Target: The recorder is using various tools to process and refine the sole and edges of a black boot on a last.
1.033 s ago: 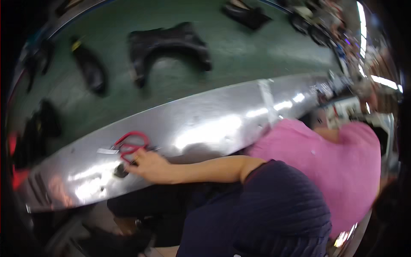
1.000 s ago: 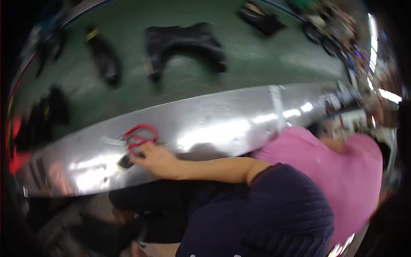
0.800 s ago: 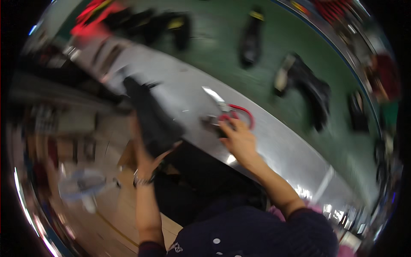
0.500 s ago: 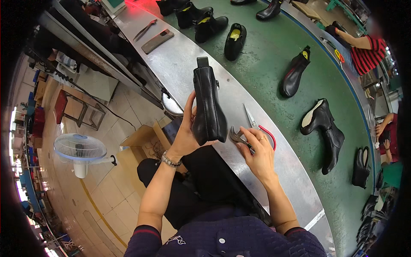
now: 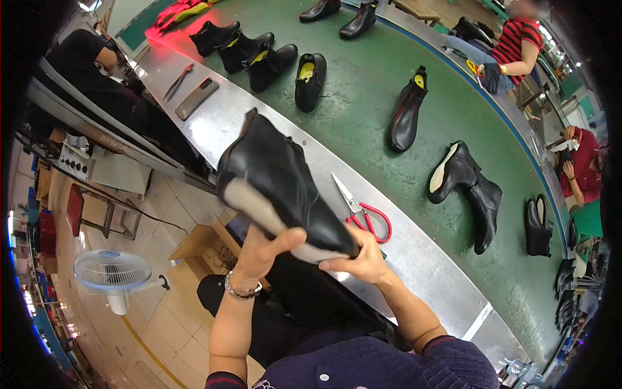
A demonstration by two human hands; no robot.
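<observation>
Between my hands is a black ankle boot (image 5: 275,172), tilted, with its pale sole edge toward me and its heel up to the left. My left hand (image 5: 262,254) grips the sole edge, thumb on the side. Around the toe end closes my right hand (image 5: 364,258), thumb against the sole. Scissors (image 5: 370,223) with red handles lie on the metal ledge just beyond my right hand, blades pointing away. The pincers seen earlier are mostly hidden behind my right hand.
Several black boots, one of them this dark boot (image 5: 407,113), stand along the green table (image 5: 363,84). A phone (image 5: 197,99) and tweezers (image 5: 179,83) rest on the metal ledge (image 5: 440,279). A cardboard box (image 5: 194,243) and fan (image 5: 113,272) are at left. Co-workers sit across.
My right hand has let go of the pincers and taken the boot's toe end. The boot has turned from upright to tilted, now showing its side and sole. My view has shifted right.
</observation>
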